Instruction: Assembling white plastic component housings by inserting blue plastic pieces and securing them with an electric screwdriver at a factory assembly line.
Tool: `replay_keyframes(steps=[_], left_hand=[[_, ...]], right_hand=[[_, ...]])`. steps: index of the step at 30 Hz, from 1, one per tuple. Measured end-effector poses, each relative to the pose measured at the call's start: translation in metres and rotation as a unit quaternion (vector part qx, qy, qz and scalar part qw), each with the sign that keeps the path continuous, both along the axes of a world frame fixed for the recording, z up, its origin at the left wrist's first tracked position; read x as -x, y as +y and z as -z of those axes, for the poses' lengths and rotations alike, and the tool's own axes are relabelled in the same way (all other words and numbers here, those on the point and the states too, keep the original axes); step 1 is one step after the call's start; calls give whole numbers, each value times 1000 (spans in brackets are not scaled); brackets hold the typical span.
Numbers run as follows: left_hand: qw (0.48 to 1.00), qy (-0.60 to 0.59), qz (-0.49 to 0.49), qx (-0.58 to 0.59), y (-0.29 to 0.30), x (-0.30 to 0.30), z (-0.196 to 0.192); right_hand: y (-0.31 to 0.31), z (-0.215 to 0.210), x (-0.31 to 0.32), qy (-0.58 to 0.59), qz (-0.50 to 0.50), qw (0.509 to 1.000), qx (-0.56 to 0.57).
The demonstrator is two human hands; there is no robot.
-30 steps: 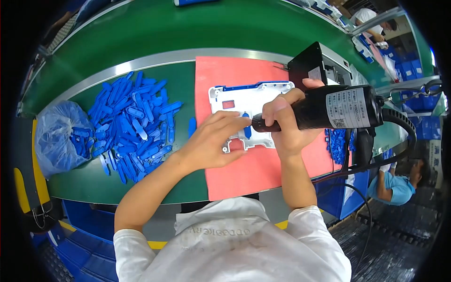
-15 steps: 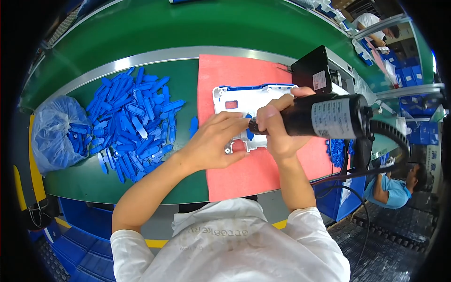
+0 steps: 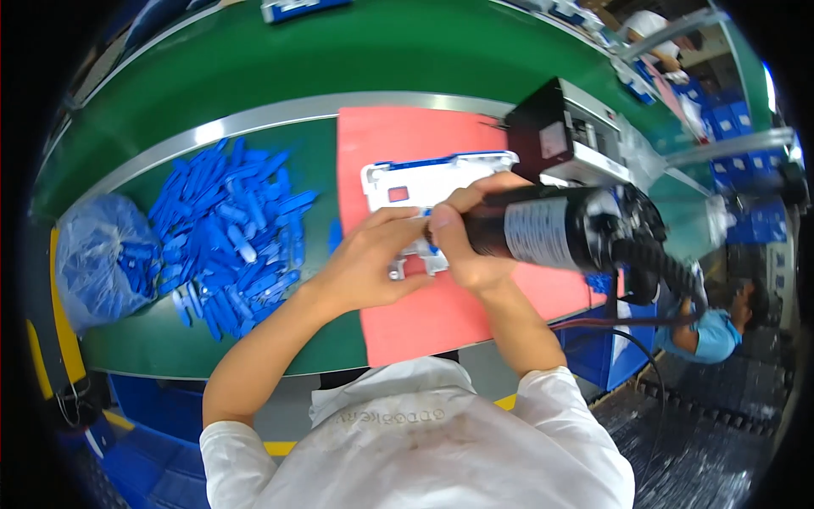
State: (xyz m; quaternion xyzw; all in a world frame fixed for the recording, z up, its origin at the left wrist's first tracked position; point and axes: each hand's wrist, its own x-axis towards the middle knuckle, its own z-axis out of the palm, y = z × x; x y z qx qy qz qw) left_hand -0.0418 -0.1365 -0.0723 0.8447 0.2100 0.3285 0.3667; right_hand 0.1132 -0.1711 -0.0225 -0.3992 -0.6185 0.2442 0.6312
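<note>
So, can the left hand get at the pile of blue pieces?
Likely yes: the pile lies just left of the left hand, with nothing tall between, though that hand is at the white casing.

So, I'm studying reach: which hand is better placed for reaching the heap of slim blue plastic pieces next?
Probably the left hand: it is nearer the heap, while the right hand grips the thick black cylindrical power tool.

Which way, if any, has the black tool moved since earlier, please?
Yes: the tool has moved left against the mat, most clearly at its rear end.
</note>
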Motion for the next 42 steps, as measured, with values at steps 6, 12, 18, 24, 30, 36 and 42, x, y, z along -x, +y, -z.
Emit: replay_keyframes(steps=[6, 12, 18, 24, 30, 36, 42], left_hand=[[997, 27, -8, -68, -8, 2, -3], [993, 38, -37, -106, -8, -7, -3], [993, 41, -37, -107, -8, -6, -2], [993, 48, -47, -95, -10, -4, -2], [987, 71, -70, -127, -20, -9, -7], [980, 83, -73, -166, -21, -4, 0], [979, 77, -73, -172, -20, -2, 1]], right_hand=[[-22, -69, -74, 155, 166, 945, -235], [-23, -71, -145, 109, 273, 937, -189], [-18, -51, -152, 86, 283, 947, -121], [-38, -51, -118, 144, 197, 966, -89], [-35, -33, -37, 84, 91, 990, -60], [-19, -15, -15, 88, 47, 995, 18], [-17, -11, -15, 65, 45, 997, 5]])
